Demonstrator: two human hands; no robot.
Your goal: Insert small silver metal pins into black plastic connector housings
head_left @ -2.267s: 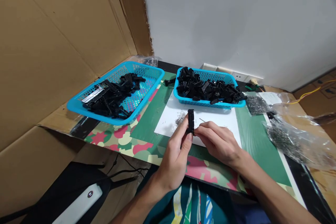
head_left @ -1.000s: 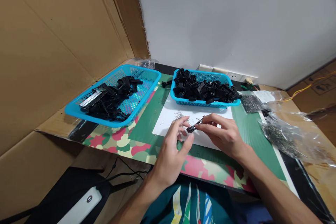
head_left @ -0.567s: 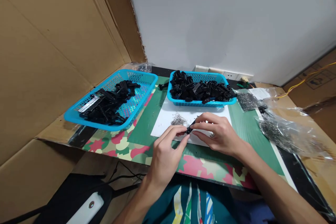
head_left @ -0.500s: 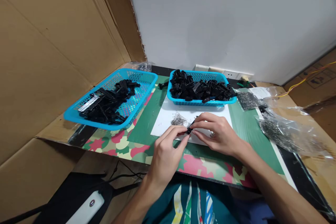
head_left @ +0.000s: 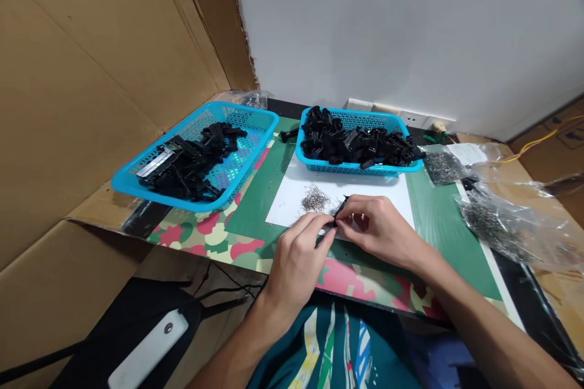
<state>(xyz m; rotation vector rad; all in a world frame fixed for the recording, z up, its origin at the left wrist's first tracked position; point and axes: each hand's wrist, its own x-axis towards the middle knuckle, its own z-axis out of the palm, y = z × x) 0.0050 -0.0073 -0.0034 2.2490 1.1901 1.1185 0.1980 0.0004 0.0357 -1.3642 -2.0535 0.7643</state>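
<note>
My left hand [head_left: 298,258] and my right hand [head_left: 376,230] meet over the white paper sheet [head_left: 392,194], both pinching one small black plastic part [head_left: 340,209] between their fingertips. Most of the part is hidden by my fingers. A little heap of tiny metal springs [head_left: 314,199] lies on the paper just left of my hands. Behind the paper stands a blue basket [head_left: 356,167] piled with black plastic parts. A second blue basket [head_left: 137,185] with more black parts and a metal strip sits at the left.
Clear plastic bags of small metal pieces [head_left: 502,228] lie at the right on the green mat [head_left: 438,225]. Cardboard walls [head_left: 91,73] close in the left side. A power strip [head_left: 401,117] runs along the back wall. One loose black part [head_left: 288,134] lies between the baskets.
The black part stood upright in my left fingers earlier. It is now tipped low near the paper, with both hands closed tightly around it.
</note>
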